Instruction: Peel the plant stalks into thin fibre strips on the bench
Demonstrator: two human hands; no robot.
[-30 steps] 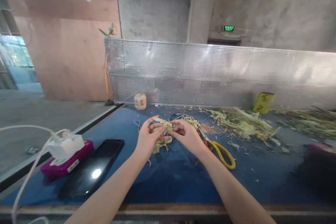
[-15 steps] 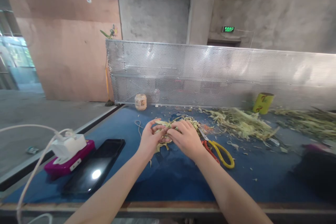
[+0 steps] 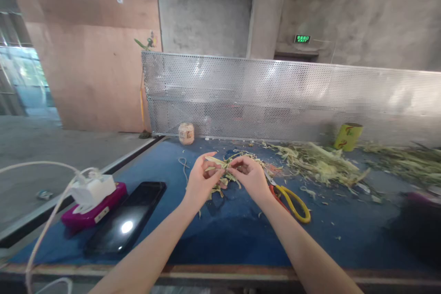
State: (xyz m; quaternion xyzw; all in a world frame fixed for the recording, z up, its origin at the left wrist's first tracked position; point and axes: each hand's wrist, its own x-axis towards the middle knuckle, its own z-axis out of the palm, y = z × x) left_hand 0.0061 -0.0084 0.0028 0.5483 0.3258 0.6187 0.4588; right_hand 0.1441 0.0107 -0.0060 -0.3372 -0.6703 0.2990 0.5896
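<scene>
My left hand (image 3: pixel 201 181) and my right hand (image 3: pixel 251 177) meet over the blue table (image 3: pixel 220 234), both pinched on a small bundle of pale dried husk strips (image 3: pixel 224 171). Loose ends of the strips hang below my fingers. Just right of my right hand lie scissors with yellow and red handles (image 3: pixel 288 196). More husk scraps sit behind my hands.
A black phone (image 3: pixel 128 221) lies at the left beside a magenta box with a white charger (image 3: pixel 93 196) and cable. A heap of husks (image 3: pixel 319 164) spreads at the right, with a yellow cup (image 3: pixel 347 136) behind. A small jar (image 3: pixel 186 132) stands by the perforated metal screen (image 3: pixel 275 98).
My hands have stayed at the same spot, working the husk bundle; my right hand drew back a little to the right and its fingers lifted off the left hand.
</scene>
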